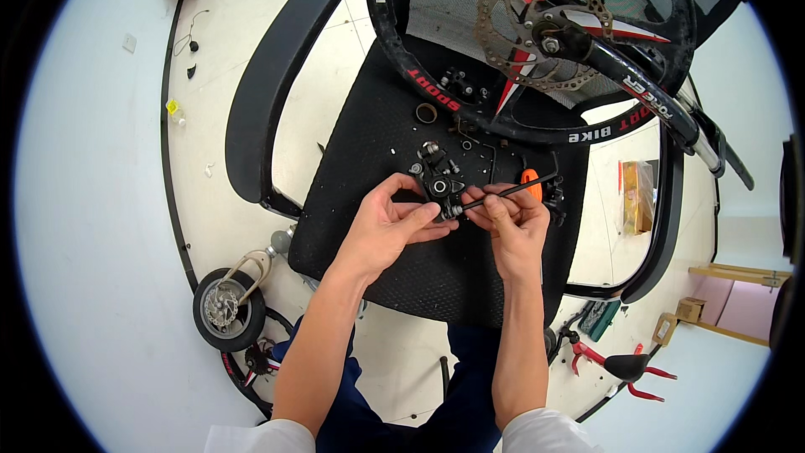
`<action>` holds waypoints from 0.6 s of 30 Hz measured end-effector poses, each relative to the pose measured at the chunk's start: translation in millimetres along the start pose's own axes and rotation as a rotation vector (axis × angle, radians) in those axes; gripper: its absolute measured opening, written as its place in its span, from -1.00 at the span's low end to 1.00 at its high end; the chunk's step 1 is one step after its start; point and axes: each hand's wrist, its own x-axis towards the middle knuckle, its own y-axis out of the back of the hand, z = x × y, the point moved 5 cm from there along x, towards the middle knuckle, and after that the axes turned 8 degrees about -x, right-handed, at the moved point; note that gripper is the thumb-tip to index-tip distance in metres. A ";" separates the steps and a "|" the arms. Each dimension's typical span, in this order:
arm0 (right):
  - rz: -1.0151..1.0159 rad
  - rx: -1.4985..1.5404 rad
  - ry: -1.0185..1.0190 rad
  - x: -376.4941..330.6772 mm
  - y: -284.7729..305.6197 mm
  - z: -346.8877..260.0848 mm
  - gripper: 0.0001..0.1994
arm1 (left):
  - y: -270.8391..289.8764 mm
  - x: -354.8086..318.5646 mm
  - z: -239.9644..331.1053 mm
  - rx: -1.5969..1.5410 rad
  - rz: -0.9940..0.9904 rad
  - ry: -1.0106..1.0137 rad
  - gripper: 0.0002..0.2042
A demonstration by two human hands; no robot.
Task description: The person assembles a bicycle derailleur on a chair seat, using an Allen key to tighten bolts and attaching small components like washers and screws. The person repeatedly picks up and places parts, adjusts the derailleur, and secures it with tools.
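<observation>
A black disc brake caliper (439, 185) is held above the seat by my left hand (379, 226), with thumb and fingers closed round its near left side. My right hand (516, 222) pinches a black hex key (533, 181). Its long arm slants down to the left, and its tip meets a small bolt at the caliper's lower right corner. Whether the tip sits inside the bolt head is too small to tell. Just past my right fingers lies an orange-handled tool (530, 181), partly hidden. Small screws and another hex key (493, 164) lie beyond the caliper.
The black chair seat (402, 285) carries loose parts, among them a round metal ring (426, 112). A spoked wheel (394, 59) with a brake rotor (495, 42) and fork rests across its far side. Armrests (268, 75) flank the seat. A small wheel (225, 309) stands at lower left.
</observation>
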 end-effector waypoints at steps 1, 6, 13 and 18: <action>0.011 -0.024 -0.002 -0.1 0.1 1.2 -0.81 | 0.8 0.3 -0.4 -0.009 0.001 -0.005 -0.79; 0.093 -0.035 0.004 -1.2 -3.6 3.2 -0.86 | -2.3 0.5 1.0 0.057 0.013 -0.161 -0.79; 0.084 0.016 -0.015 3.2 1.7 1.8 -0.86 | -9.1 -2.2 -2.2 0.255 -0.016 -0.371 -0.79; 0.015 -0.102 0.042 -0.2 -9.9 -12.8 -0.73 | -8.0 -2.2 3.3 0.065 -0.005 -0.191 -0.82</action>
